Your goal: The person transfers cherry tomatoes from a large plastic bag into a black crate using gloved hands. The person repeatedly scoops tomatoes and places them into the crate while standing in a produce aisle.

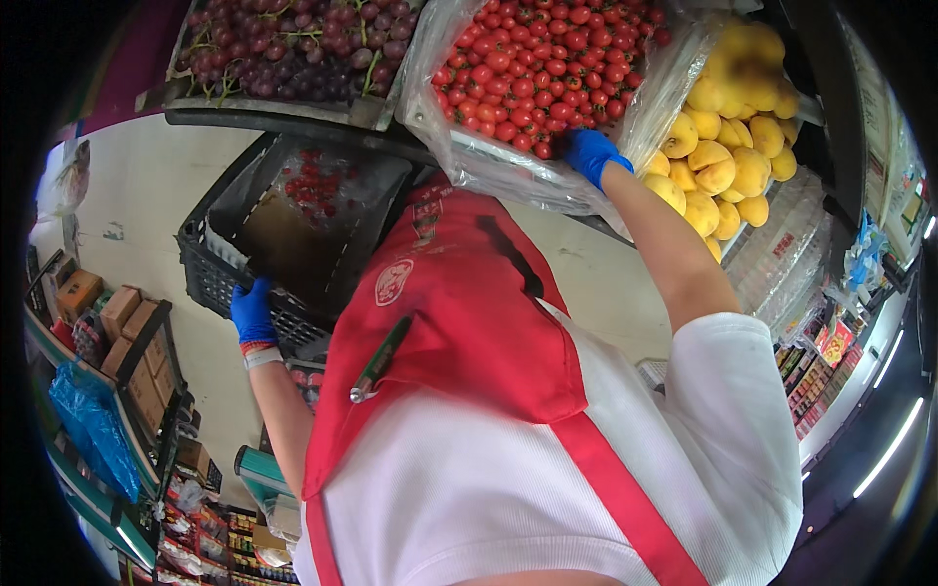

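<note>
My left hand, in a blue glove, grips the near side rim of a black plastic crate. A loose batch of small red tomatoes lies at the crate's far end, on its dark lining. In a second blue glove, my right hand reaches into the near right corner of a box lined with clear plastic film. Cherry tomatoes fill that box, some with green stems. The right fingertips are hidden among them, so whether they hold any is unclear.
Red grapes fill a tray left of the tomatoes. Yellow peaches are piled to the right, beside stacked clear plastic containers. Cardboard boxes and a blue plastic bag stand at far left. My red apron hangs close to the crate.
</note>
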### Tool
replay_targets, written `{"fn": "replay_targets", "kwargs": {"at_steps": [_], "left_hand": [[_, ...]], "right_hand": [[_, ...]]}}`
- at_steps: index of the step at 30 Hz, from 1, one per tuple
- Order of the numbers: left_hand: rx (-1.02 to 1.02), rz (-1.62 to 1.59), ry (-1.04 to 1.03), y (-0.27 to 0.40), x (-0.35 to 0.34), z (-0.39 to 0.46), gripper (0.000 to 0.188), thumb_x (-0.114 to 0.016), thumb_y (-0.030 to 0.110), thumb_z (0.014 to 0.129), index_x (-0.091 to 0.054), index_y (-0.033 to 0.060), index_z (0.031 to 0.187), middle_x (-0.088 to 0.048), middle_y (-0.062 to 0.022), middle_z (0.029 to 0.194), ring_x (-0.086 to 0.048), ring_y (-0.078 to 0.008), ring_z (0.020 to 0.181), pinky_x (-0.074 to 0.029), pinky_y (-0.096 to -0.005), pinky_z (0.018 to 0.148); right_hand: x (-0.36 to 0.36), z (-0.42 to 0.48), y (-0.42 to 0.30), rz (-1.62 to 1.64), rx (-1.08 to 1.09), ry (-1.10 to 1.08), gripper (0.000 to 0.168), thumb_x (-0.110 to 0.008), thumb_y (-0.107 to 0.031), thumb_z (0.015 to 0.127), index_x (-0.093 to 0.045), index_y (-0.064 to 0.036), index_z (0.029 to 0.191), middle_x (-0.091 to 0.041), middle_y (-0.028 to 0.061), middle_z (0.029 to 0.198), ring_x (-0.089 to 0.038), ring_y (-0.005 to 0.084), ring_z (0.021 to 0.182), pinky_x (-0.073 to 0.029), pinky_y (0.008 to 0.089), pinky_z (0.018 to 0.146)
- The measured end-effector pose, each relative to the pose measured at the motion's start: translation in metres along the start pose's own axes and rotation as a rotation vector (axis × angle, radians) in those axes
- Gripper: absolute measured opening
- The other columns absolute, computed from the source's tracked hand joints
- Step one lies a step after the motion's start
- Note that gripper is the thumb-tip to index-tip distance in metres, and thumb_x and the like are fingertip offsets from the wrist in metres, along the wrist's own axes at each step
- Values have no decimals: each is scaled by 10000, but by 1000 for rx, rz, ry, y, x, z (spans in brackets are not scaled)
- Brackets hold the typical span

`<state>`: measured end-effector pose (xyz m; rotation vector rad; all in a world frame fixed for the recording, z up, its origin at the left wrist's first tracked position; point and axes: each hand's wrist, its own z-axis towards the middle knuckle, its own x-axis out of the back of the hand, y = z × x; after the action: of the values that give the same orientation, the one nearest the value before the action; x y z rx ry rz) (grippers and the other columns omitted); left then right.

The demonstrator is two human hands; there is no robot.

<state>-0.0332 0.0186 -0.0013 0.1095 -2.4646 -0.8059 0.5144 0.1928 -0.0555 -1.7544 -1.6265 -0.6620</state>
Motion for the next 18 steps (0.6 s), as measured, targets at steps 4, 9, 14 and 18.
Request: {"fn": "replay_targets", "kwargs": {"at_steps": [4,9,14,18], "left_hand": [[29,54,13,-5,3,2,264,-586,205,677,-540,5,844,-547,-44,727,-488,-117,615,-399,-245,555],[-7,-8,75,-3,1,-7,226,-592,188,660,-538,4,778,-532,-25,648,-460,-96,544,-378,-232,500],[24,25,82,-10,6,-4,236,-586,188,661,-540,3,799,-542,-33,670,-473,-101,565,-387,-233,521],[-19,28,82,-8,8,-3,240,-585,187,661,-542,3,809,-546,-32,682,-477,-101,576,-390,-234,530]], "right_hand": [[-10,7,-2,179,-180,-53,239,-426,-167,732,-538,-45,905,-513,178,954,-499,326,870,-413,366,718],[-8,-1,-30,74,-337,107,245,-425,-195,742,-538,-47,902,-515,167,963,-497,320,881,-418,362,713],[10,-7,-46,-75,-270,74,236,-435,-199,738,-548,-52,886,-520,157,963,-504,300,880,-421,354,705],[26,-16,-38,32,-160,11,236,-490,-204,703,-561,-62,878,-546,154,901,-525,282,844,-418,348,689]]}}
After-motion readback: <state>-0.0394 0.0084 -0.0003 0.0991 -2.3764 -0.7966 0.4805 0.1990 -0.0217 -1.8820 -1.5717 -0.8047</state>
